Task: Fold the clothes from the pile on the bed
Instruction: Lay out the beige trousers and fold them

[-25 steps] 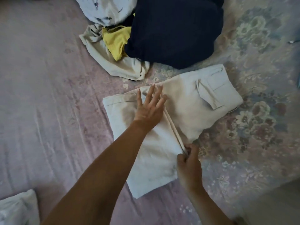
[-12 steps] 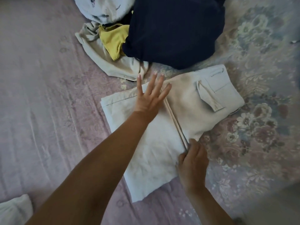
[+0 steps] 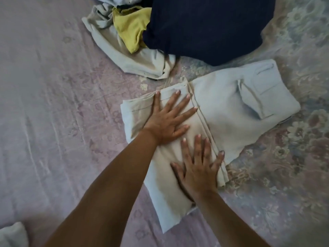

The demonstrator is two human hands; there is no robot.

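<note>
Pink floral bedspread [image 3: 53, 104] covers bed; left hand [image 3: 165, 120] and right hand [image 3: 197, 172] press flat on beige trousers [image 3: 231, 113]; no readable labels.

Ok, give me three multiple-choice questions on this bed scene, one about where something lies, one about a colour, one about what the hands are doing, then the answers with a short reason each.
1. Where does the pile of unfolded clothes lie relative to the beige trousers?
A. Beyond them, farther from the person
B. Under them
C. Nearer the person

2. What colour is the small garment between the dark blue garment and the crumpled beige one?
A. Red
B. Yellow
C. Green

3. What are the hands doing?
A. Both pinch an edge
B. Both lie flat on the trousers
C. Neither touches the trousers

Answers:
1 A: the pile sits at the top of the view, past the trousers.
2 B: it is plainly yellow.
3 B: the left hand and right hand rest with fingers spread and straight on the folded cloth.
</note>
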